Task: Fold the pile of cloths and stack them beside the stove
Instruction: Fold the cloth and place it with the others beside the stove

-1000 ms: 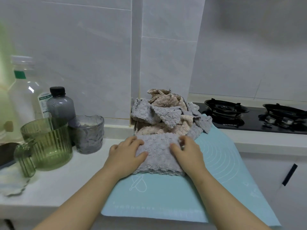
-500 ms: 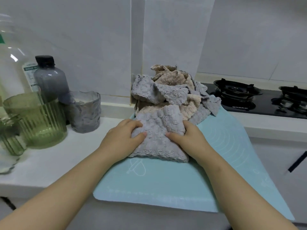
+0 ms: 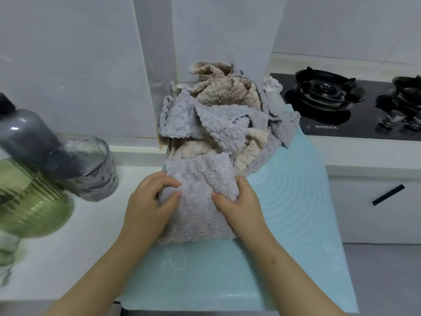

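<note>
Now both hands, left [image 3: 149,202] and right [image 3: 239,205], pinch the grey cloth [image 3: 197,201] lying between them.

I counted one left hand [image 3: 148,206], one right hand [image 3: 241,209], one grey cloth [image 3: 200,201], one pile of cloths [image 3: 218,115], one teal mat [image 3: 293,201], two gas burners [image 3: 324,92], one dark bottle [image 3: 25,135], one grey tumbler [image 3: 95,172], one green ribbed glass [image 3: 29,201].

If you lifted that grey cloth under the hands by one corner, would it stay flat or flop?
Probably flop: the grey cloth bunches where the left hand and right hand grip it. It looks fluffy and thin, so likely light. Its fuzzy pile should hardly slide on the mat.
</note>
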Tool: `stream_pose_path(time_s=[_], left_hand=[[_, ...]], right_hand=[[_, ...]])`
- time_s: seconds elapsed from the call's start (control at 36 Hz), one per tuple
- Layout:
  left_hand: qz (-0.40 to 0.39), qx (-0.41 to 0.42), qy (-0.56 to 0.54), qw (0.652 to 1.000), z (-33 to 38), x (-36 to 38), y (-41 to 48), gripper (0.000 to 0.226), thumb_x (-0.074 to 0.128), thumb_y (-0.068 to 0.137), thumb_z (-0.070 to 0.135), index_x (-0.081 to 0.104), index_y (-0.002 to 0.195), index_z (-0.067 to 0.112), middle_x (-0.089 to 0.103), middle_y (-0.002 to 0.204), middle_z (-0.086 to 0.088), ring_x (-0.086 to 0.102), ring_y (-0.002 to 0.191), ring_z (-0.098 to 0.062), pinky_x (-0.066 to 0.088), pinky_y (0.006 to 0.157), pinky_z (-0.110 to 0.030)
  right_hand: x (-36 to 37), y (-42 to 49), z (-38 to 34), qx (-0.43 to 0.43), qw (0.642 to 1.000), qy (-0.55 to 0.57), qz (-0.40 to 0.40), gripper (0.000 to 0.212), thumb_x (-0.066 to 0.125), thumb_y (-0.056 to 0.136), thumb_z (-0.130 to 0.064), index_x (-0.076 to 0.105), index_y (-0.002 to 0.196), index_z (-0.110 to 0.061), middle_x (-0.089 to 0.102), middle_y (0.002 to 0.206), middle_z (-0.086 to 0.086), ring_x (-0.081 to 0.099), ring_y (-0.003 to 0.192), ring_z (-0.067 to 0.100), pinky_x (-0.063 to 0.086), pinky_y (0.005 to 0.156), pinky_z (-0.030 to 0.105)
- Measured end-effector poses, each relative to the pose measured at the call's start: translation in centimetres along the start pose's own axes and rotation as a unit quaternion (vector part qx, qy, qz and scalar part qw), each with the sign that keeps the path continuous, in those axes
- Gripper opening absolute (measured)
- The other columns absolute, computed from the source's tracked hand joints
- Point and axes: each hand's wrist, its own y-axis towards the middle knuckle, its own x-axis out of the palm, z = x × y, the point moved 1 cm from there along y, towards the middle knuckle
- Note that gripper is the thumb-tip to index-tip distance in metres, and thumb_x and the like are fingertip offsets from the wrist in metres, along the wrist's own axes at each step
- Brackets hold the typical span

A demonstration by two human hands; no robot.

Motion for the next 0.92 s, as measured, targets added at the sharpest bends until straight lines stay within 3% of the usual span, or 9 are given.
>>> stream_pose_path(time_s=[0.08, 0.19, 0.28, 0.47, 0.58, 0.64, 0.75, 0.86, 0.92], left_hand=[[-0.007, -0.046, -0.014, 0.999, 1.6, -0.8, 0.6, 0.031, 0.073, 0.074, 0.016, 0.055, 0.086, 0.037, 0.048, 0.101, 0.027, 0.046, 0.092, -0.001, 0.032, 0.081, -0.001], [-0.048, -0.158, -0.189, 0.968, 5.1, -0.6, 2.1, 0.050, 0.073, 0.057, 0.041, 0.052, 0.101, 0.045, 0.052, 0.116, 0.009, 0.055, 0.104, -0.020, 0.050, 0.086, -0.038], [-0.107, -0.227, -0.325, 0.912, 8.0, 1.2, 3.6, 0.058, 0.077, 0.064, 0.022, 0.047, 0.111, 0.039, 0.050, 0.124, 0.004, 0.056, 0.108, -0.017, 0.050, 0.087, -0.036], [-0.268, -0.338, -0.368, 0.824, 15.1, 7.6, 6.1, 0.076, 0.070, 0.069, 0.039, 0.032, 0.136, 0.032, 0.042, 0.131, 0.005, 0.046, 0.119, -0.021, 0.041, 0.096, -0.038], [-0.375, -0.334, -0.354, 0.789, 17.2, 13.1, 7.4, 0.088, 0.083, 0.052, 0.057, 0.050, 0.129, 0.027, 0.051, 0.136, -0.002, 0.047, 0.125, -0.026, 0.037, 0.104, -0.047], [-0.396, -0.351, -0.377, 0.760, 19.7, 15.2, 7.2, 0.072, 0.080, 0.055, 0.047, 0.061, 0.119, 0.021, 0.065, 0.119, -0.007, 0.058, 0.114, -0.028, 0.044, 0.099, -0.047], [-0.366, -0.305, -0.370, 0.798, 25.1, 21.3, 7.8, 0.079, 0.076, 0.066, 0.041, 0.041, 0.136, 0.029, 0.064, 0.116, -0.002, 0.063, 0.103, -0.024, 0.049, 0.094, -0.041], [-0.339, -0.255, -0.358, 0.832, 30.9, 28.4, 8.1, 0.062, 0.064, 0.085, 0.019, 0.033, 0.132, 0.042, 0.062, 0.100, 0.007, 0.068, 0.065, -0.003, 0.051, 0.050, -0.014], [-0.350, -0.232, -0.357, 0.835, 33.6, 31.7, 8.0, 0.058, 0.065, 0.084, 0.014, 0.038, 0.127, 0.041, 0.061, 0.104, 0.005, 0.067, 0.072, -0.004, 0.051, 0.052, -0.013]], right_hand=[[-1.1, -0.3, -2.1, 0.088, 0.990, 0.109, -0.028, 0.021, 0.064, 0.084, -0.007, 0.056, 0.097, -0.021, 0.066, 0.088, 0.000, 0.066, 0.071, 0.007, 0.054, 0.063, 0.023], [-4.2, -0.6, -4.6, 0.162, 0.956, 0.233, -0.068, 0.023, 0.064, 0.081, -0.005, 0.062, 0.103, -0.010, 0.072, 0.093, 0.010, 0.070, 0.082, 0.023, 0.057, 0.071, 0.033], [-7.3, -0.9, -5.8, 0.175, 0.942, 0.277, -0.074, 0.020, 0.059, 0.084, -0.004, 0.062, 0.103, -0.011, 0.074, 0.087, 0.007, 0.071, 0.078, 0.021, 0.057, 0.063, 0.031], [-15.9, -1.5, -5.9, 0.205, 0.904, 0.374, -0.019, 0.049, 0.064, 0.064, -0.014, 0.062, 0.112, -0.005, 0.070, 0.105, 0.018, 0.068, 0.093, 0.032, 0.055, 0.075, 0.039], [-21.7, -2.1, -5.6, 0.179, 0.890, 0.419, 0.007, 0.037, 0.059, 0.065, -0.018, 0.065, 0.099, -0.005, 0.072, 0.095, 0.016, 0.071, 0.080, 0.028, 0.053, 0.076, 0.038], [-24.8, -2.1, -5.1, 0.159, 0.895, 0.416, 0.018, 0.037, 0.056, 0.069, -0.018, 0.064, 0.102, -0.005, 0.073, 0.096, 0.014, 0.071, 0.082, 0.026, 0.055, 0.072, 0.035], [-32.3, -1.2, -2.9, 0.141, 0.933, 0.323, 0.074, 0.026, 0.052, 0.089, -0.011, 0.061, 0.112, -0.005, 0.073, 0.100, 0.012, 0.070, 0.091, 0.025, 0.058, 0.069, 0.032], [-40.9, 0.4, -0.1, 0.141, 0.955, 0.220, 0.139, 0.021, 0.054, 0.091, -0.013, 0.062, 0.109, -0.005, 0.073, 0.096, 0.010, 0.071, 0.088, 0.024, 0.056, 0.074, 0.033], [-45.0, 1.0, 1.0, 0.139, 0.959, 0.191, 0.155, 0.020, 0.055, 0.091, -0.015, 0.061, 0.109, -0.007, 0.072, 0.097, 0.008, 0.070, 0.088, 0.023, 0.056, 0.077, 0.033]])
